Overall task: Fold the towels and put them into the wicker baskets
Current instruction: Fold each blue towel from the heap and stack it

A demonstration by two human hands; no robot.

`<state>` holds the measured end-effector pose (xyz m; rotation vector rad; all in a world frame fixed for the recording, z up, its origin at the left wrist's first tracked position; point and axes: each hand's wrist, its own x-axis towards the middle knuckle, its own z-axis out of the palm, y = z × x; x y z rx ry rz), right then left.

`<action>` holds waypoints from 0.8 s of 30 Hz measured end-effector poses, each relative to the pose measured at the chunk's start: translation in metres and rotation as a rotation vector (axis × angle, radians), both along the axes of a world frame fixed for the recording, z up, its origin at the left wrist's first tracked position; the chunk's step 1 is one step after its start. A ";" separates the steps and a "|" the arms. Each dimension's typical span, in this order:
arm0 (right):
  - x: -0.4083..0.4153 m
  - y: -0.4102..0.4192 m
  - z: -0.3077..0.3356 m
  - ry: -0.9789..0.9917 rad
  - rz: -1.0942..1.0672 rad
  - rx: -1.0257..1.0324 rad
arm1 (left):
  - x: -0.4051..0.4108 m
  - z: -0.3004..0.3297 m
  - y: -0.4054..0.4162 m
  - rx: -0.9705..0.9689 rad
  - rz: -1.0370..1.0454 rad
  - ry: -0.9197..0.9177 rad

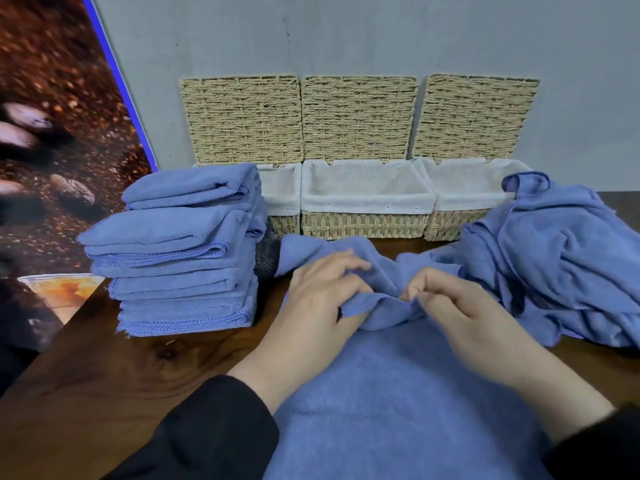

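1. Head view, the work in hand: your blue microfibre towel lies spread on the dark wooden table straight in front of you, its far edge bunched up between your hands, probably so you can find the hem and straighten it before folding.
2. Head view, left hand: it lies palm down over the bunched edge, fingers curled into the cloth and gripping it, the black sleeve coming in from the lower left.
3. Head view, right hand: it faces the left one, thumb and fingertips pinching the same rumpled edge just beside it.
4. Head view, the stock: a neat stack of folded blue towels stands at your left, and a loose heap of unfolded blue towels at your right.
5. Head view, the target: three lidded wicker baskets with white cloth liners stand open along the grey wall; no towels show inside them.
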<state>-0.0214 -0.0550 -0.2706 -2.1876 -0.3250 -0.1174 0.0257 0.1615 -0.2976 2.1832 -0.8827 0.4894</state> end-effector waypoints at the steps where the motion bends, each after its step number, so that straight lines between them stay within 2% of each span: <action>1: -0.001 0.001 0.001 0.004 0.028 0.020 | 0.000 -0.001 0.000 -0.011 -0.012 0.042; 3: -0.005 0.008 0.005 0.056 0.146 0.043 | 0.000 -0.001 0.001 -0.017 0.007 0.130; 5: -0.006 0.011 0.005 0.069 0.196 -0.083 | -0.002 -0.001 0.000 -0.020 0.033 0.164; 10: 0.000 0.013 -0.002 -0.102 0.052 -0.167 | -0.009 0.004 -0.004 -0.130 -0.010 0.270; 12: 0.002 0.007 0.002 -0.135 -0.053 -0.066 | -0.007 0.006 0.000 -0.110 -0.017 0.276; 15: 0.003 -0.009 0.009 -0.150 -0.201 0.148 | -0.003 0.004 0.004 -0.047 0.020 0.178; 17: 0.003 -0.014 0.013 -0.119 -0.143 0.197 | -0.004 0.004 0.002 -0.073 0.048 0.165; 20: -0.003 -0.009 0.012 -0.030 0.066 0.045 | -0.011 0.007 -0.002 -0.116 0.069 0.203; 22: -0.007 -0.001 0.008 -0.017 0.092 -0.085 | -0.016 0.009 -0.003 -0.096 0.078 0.166; 24: -0.006 0.001 0.006 -0.051 0.044 -0.128 | -0.016 0.010 0.000 -0.032 0.068 0.135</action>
